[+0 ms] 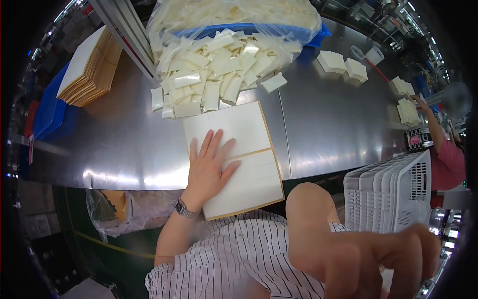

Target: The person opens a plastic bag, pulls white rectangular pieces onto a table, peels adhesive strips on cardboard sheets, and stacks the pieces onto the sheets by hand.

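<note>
My left hand [206,167] lies flat with its fingers spread on a white sheet with brown edges [239,164], which rests at the table's front edge and has a brown line across its middle. My right hand [378,259] is raised close to the camera at the lower right, blurred, its fingers bent; whether it holds anything cannot be made out. Beyond the sheet lies a heap of small cream-white rectangular pieces [219,67], spilling from a clear plastic bag [234,15] over a blue tray [323,34].
A stack of brown-edged sheets [92,67] stands at the left beside a blue bin [52,107]. A metal post [127,37] rises there. White stacks [332,62] sit back right. White baskets [388,192] stand at the right, near a person in red [445,164].
</note>
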{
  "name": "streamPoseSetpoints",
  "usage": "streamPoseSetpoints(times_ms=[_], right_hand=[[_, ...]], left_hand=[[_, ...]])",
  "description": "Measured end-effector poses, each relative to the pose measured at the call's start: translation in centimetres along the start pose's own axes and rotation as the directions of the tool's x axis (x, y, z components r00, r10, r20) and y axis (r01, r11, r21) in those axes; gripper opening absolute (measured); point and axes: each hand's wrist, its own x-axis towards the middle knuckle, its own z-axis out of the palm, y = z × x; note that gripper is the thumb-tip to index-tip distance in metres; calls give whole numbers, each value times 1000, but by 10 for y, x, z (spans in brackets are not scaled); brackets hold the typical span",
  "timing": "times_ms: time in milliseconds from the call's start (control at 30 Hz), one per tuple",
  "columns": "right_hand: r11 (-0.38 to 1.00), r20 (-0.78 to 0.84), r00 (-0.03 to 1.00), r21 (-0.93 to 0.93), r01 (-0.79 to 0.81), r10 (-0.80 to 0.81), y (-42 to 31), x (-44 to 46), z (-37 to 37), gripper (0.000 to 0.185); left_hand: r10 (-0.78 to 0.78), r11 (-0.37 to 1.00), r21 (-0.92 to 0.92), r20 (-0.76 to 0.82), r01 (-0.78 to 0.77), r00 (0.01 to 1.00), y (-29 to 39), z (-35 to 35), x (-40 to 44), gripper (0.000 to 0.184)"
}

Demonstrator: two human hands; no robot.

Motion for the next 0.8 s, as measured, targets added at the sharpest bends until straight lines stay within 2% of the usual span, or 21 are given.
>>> streamPoseSetpoints(times_ms=[33, 67, 333, 567, 600, 633, 667, 700, 767, 800], right_hand=[[925, -139, 933, -246, 291, -331, 23, -4, 13, 49], [713, -181, 747, -503, 489, -640, 35, -6, 20, 43], [728, -86, 856, -573, 376, -510, 26, 10, -35, 30], [684, 8, 931, -675, 275, -366, -1, -5, -72, 36], [588, 195, 920, -720, 369, -340, 6, 7, -110, 38], [445, 34, 997, -896, 1, 66, -22, -10, -134, 36], [324, 13, 999, -946, -2, 43, -6, -21, -171, 36], [150, -200, 969, -964, -221, 141, -5, -35, -192, 28], [-107, -441, 811, -894, -436, 385, -6, -57, -228, 13], [-108, -440, 809, -894, -435, 390, -1, -61, -239, 13]], left_hand=[[-1, 1000, 10, -5, 1, 1000, 0, 1, 0, 55], [-4, 1000, 10, -5, 4, 1000, 0, 1, 0, 55], [-48, 998, 42, -15, 48, 999, 2, 0, -4, 56], [-62, 997, 42, 38, 60, 997, -8, -9, -11, 57], [-65, 996, 59, 53, 62, 996, -11, -11, -13, 58], [-74, 995, 76, 65, 69, 995, -13, -12, -13, 60], [-88, 994, 71, 53, 84, 995, -16, -13, -13, 60], [-67, 995, 79, 45, 63, 997, -18, -13, -14, 60], [-47, 995, 84, 40, 43, 998, -21, -12, -13, 61], [-36, 994, 100, 53, 31, 998, -23, -12, -12, 62]])
